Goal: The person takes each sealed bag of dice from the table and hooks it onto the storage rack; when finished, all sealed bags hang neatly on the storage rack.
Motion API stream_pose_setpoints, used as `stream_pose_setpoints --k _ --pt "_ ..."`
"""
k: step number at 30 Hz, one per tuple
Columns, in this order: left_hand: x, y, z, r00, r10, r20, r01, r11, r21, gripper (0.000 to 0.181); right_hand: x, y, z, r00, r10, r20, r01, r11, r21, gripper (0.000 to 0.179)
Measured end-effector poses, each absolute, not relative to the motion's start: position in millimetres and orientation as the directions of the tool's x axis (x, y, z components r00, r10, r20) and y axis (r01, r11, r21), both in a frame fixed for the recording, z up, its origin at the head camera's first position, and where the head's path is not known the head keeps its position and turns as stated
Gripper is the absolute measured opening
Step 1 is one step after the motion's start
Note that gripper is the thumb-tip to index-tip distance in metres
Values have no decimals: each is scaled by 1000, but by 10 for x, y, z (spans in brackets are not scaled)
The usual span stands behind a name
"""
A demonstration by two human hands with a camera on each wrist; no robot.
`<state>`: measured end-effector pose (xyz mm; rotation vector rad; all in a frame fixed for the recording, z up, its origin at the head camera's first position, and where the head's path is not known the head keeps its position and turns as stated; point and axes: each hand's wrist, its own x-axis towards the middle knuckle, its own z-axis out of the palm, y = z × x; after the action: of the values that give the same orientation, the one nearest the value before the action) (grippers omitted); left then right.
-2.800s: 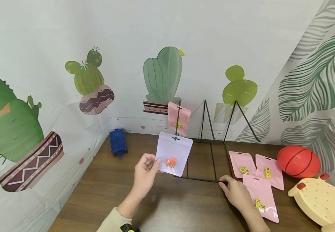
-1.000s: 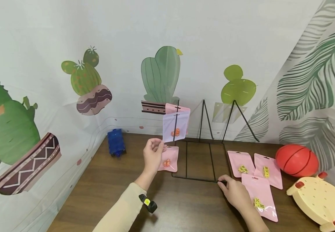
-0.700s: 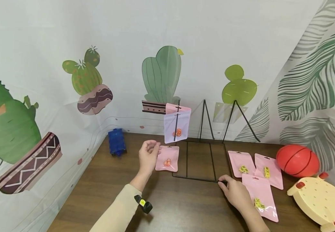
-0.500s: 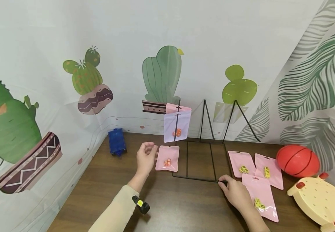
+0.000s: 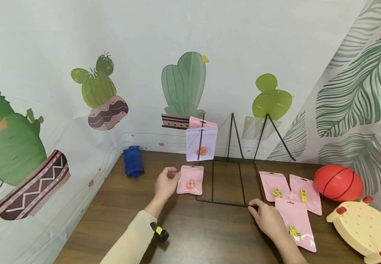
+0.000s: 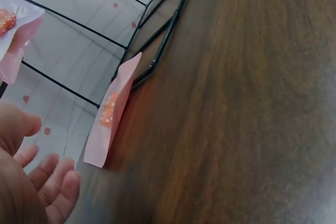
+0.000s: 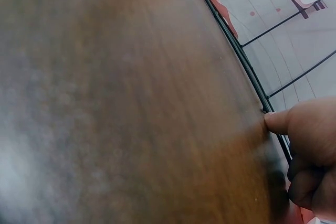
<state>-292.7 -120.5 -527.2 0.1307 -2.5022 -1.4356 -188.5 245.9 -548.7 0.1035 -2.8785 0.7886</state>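
A black wire display rack (image 5: 221, 203) stands on the table, and my right hand (image 5: 269, 222) pinches its front right corner between thumb and forefinger. On the rack's left hook hangs a lilac zip pouch (image 5: 207, 137) with orange dice, in front of a pink pouch (image 5: 201, 121) that it mostly covers. My left hand (image 5: 166, 184) holds nothing, its fingers loosely bent, just left of another pink pouch (image 5: 193, 174) with orange dice at the rack's left side. In the left wrist view that hand (image 6: 39, 174) is apart from the pouch (image 6: 113, 111).
Several things lie at the right: pink pouches (image 5: 300, 211) with yellow dice, a red ball (image 5: 339, 182) with black lines and a cream toy with red knobs (image 5: 368, 227). A blue object (image 5: 133, 161) lies at the back left. The rack's other hooks (image 5: 232, 135) rise to the right.
My left hand has hung the lilac pouch on the left hook over the pink one, let go, and drawn back down and left. The right hand stays at the rack's corner.
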Motion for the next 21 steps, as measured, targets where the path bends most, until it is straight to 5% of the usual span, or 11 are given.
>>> stream_pose_setpoints --k 9,21 --pt "-2936 -1103 -5376 -983 -61 175 98 632 769 51 -1866 2464 -5518 -989 -23 147 -93 864 -496 12" --pt "-3020 -931 -5363 -993 -61 106 27 732 680 70 -1889 2459 -5510 -988 -17 155 -94 860 -501 13"
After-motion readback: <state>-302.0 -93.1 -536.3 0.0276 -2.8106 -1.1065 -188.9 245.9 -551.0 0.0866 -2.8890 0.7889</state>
